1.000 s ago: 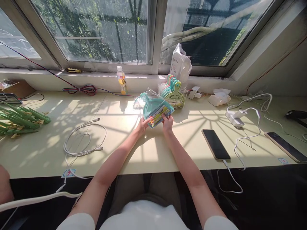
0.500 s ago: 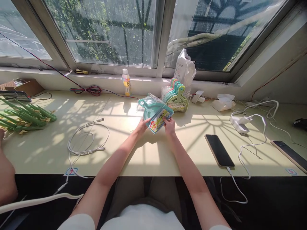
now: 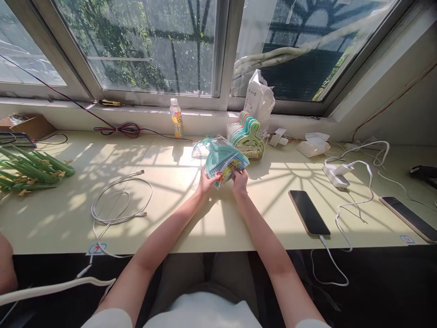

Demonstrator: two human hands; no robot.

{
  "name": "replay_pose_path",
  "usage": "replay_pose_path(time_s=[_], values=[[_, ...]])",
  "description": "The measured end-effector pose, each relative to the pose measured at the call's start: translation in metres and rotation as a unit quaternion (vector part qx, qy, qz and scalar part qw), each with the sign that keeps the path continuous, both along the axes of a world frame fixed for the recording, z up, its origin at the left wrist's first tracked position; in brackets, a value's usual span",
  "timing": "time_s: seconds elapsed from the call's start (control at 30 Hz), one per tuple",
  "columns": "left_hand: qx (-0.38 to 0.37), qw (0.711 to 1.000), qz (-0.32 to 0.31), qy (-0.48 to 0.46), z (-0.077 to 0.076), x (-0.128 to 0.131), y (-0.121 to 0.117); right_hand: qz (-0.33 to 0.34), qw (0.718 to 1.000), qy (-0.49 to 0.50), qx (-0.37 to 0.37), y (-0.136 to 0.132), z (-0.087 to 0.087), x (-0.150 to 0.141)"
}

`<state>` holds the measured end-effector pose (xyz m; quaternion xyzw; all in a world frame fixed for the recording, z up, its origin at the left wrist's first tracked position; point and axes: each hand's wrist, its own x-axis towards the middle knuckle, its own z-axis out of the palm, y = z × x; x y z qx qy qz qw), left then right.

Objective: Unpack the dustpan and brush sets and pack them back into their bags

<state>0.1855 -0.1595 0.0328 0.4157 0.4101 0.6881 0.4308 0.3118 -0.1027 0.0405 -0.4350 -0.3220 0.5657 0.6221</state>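
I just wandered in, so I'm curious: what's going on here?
A person's left hand and right hand are holding a plastic-wrapped teal dustpan over the table, gripping it at its lower left and lower right. Behind it, to the right, stands a row of similar dustpans. A bottle stands farther back on the left, and a phone plugged into a white cable lies on the right.

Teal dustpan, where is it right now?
In the head view, the teal dustpan is near the centre, held between the left hand and the right hand, in front and slightly left of the row of coloured dustpans.
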Motion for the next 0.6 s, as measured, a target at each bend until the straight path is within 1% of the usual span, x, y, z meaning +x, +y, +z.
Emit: replay_pose_path(time_s=[0.07, 0.13, 0.2, 0.23, 0.27, 0.3, 0.33, 0.4, 0.43, 0.5, 0.6], values=[[-0.02, 0.998, 0.048, 0.019, -0.007, 0.005, 0.0, 0.001, 1.0, -0.003, -0.004, 0.001, -0.002, 0.001], [-0.042, 0.989, 0.121, 0.067, -0.011, 0.008, -0.004, -0.001, 1.0, -0.003, -0.012, 0.002, -0.003, 0.003], [-0.03, 0.967, 0.205, 0.151, -0.007, 0.006, -0.01, -0.007, 1.0, 0.0, -0.014, 0.004, -0.004, 0.004], [-0.009, 0.952, 0.232, 0.201, -0.004, 0.005, -0.013, -0.007, 1.0, 0.001, -0.012, 0.004, -0.004, 0.005], [0.016, 0.938, 0.239, 0.251, 0.001, 0.003, -0.016, -0.004, 1.0, 0.001, -0.007, 0.005, -0.004, 0.005], [0.04, 0.928, 0.223, 0.296, 0.005, 0.001, -0.018, 0.003, 1.0, 0.0, -0.002, 0.005, -0.004, 0.005], [0.058, 0.922, 0.193, 0.331, 0.009, -0.001, -0.019, 0.014, 1.0, -0.002, 0.003, 0.005, -0.004, 0.005], [0.065, 0.918, 0.136, 0.368, 0.015, -0.004, -0.018, 0.045, 0.999, -0.006, 0.011, 0.003, -0.003, 0.002], [0.058, 0.918, 0.122, 0.373, 0.017, -0.005, -0.017, 0.06, 0.998, -0.007, 0.013, 0.001, -0.003, 0.0], [0.034, 0.916, 0.118, 0.381, 0.016, -0.009, -0.014, 0.082, 0.996, -0.015, 0.015, -0.004, -0.003, -0.004], [-0.01, 0.895, 0.112, 0.431, 0.013, -0.017, -0.012, 0.099, 0.994, -0.039, 0.011, -0.01, -0.004, -0.01]])
